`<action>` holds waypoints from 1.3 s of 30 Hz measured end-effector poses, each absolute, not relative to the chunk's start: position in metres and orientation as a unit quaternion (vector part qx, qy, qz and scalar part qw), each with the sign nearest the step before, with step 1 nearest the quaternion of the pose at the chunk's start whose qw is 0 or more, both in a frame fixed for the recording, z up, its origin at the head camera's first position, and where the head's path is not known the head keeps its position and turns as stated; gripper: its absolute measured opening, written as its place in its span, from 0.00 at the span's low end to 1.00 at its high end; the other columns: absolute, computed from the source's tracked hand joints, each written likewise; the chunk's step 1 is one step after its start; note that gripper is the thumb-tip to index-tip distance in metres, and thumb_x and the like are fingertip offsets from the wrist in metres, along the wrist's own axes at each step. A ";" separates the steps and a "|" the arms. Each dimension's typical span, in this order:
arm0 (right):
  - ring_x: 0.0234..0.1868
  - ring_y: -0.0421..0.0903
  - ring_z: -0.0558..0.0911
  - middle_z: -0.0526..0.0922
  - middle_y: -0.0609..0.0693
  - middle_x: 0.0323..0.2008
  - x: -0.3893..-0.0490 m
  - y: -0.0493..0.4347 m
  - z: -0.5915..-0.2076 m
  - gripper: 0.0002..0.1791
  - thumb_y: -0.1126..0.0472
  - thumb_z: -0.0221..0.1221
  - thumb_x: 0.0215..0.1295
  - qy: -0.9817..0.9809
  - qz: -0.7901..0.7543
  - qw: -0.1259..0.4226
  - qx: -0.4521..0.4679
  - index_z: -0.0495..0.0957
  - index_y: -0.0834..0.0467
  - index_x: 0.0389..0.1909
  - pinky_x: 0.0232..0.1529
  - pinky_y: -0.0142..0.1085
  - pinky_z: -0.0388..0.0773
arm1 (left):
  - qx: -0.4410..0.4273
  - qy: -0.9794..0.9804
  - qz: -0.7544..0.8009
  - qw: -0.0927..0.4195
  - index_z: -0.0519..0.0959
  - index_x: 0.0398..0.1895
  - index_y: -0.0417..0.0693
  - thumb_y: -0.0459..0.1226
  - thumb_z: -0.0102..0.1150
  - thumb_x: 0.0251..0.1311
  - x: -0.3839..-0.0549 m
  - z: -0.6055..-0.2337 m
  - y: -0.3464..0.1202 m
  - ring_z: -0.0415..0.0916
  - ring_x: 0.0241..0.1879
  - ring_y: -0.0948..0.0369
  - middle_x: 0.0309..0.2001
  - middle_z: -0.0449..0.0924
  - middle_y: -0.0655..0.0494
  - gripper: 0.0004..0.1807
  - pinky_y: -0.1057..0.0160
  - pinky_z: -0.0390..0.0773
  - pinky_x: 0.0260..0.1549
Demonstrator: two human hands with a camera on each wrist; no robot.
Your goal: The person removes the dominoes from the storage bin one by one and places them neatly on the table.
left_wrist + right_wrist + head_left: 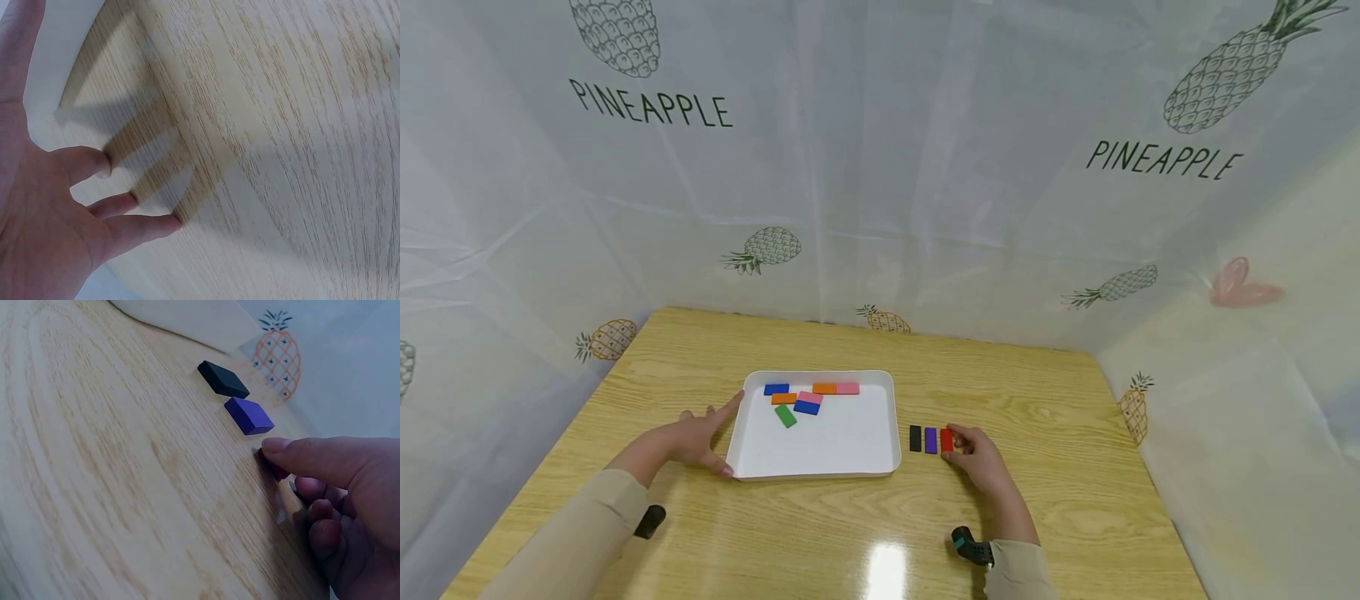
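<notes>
My right hand [983, 462] pinches a red rectangular block [947, 441] between thumb and fingers at the table surface. In the right wrist view the thumb covers most of that red block [275, 467]. Left of it lie a purple block [931, 440] and a black block [915, 438], roughly in a row. My left hand [692, 437] spreads along the left side of a white tray [820, 477], with thumb and index fingertip at its rim. In the left wrist view the other fingers of the left hand [56, 219] extend over the wood.
Inside the tray, toward its back left, lie several blocks: a green block [786, 416], plus blue, orange and pink ones. The wooden table [820, 533] ends at a pineapple-printed cloth [880, 167] behind and at both sides.
</notes>
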State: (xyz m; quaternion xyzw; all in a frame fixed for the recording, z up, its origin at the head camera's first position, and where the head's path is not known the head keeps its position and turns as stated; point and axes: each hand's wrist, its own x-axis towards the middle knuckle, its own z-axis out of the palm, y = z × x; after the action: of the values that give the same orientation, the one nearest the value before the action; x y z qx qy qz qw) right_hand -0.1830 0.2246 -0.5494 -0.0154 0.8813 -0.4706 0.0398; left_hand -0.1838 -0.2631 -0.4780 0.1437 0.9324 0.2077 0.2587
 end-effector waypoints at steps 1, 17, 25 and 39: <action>0.33 0.46 0.65 0.70 0.50 0.34 -0.183 0.225 -0.549 0.26 0.71 0.67 0.57 0.882 -0.469 0.040 -0.015 0.76 0.68 0.59 0.31 0.34 0.63 | 0.144 0.932 0.208 0.259 0.33 0.77 0.43 0.55 0.76 0.41 -0.184 -0.478 -0.263 0.37 0.57 0.12 0.64 0.44 0.11 0.72 0.21 0.47 0.53; 0.33 0.47 0.66 0.69 0.51 0.34 -0.184 0.224 -0.548 0.27 0.70 0.67 0.57 0.891 -0.452 0.046 -0.016 0.75 0.68 0.59 0.33 0.36 0.63 | 0.139 0.932 0.208 0.262 0.33 0.77 0.45 0.55 0.76 0.42 -0.185 -0.479 -0.263 0.37 0.59 0.13 0.65 0.43 0.12 0.72 0.21 0.48 0.52; 0.34 0.47 0.65 0.69 0.52 0.34 -0.184 0.223 -0.550 0.27 0.70 0.67 0.58 0.890 -0.453 0.054 -0.010 0.75 0.68 0.60 0.34 0.37 0.63 | 0.140 0.932 0.207 0.262 0.33 0.77 0.45 0.55 0.76 0.42 -0.185 -0.479 -0.263 0.39 0.59 0.14 0.65 0.43 0.12 0.71 0.22 0.50 0.52; 0.34 0.47 0.65 0.69 0.52 0.34 -0.183 0.223 -0.547 0.27 0.70 0.66 0.58 0.886 -0.461 0.056 -0.004 0.74 0.68 0.61 0.33 0.36 0.62 | 0.140 0.931 0.209 0.264 0.33 0.77 0.45 0.55 0.76 0.43 -0.184 -0.477 -0.263 0.37 0.59 0.13 0.65 0.43 0.12 0.71 0.21 0.49 0.52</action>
State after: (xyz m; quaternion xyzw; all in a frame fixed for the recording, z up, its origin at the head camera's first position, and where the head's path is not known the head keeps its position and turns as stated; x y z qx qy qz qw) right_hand -0.1827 0.2231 -0.5469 -0.0036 0.8856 -0.4610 0.0563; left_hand -0.1844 -0.2630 -0.4765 0.1402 0.9313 0.2087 0.2636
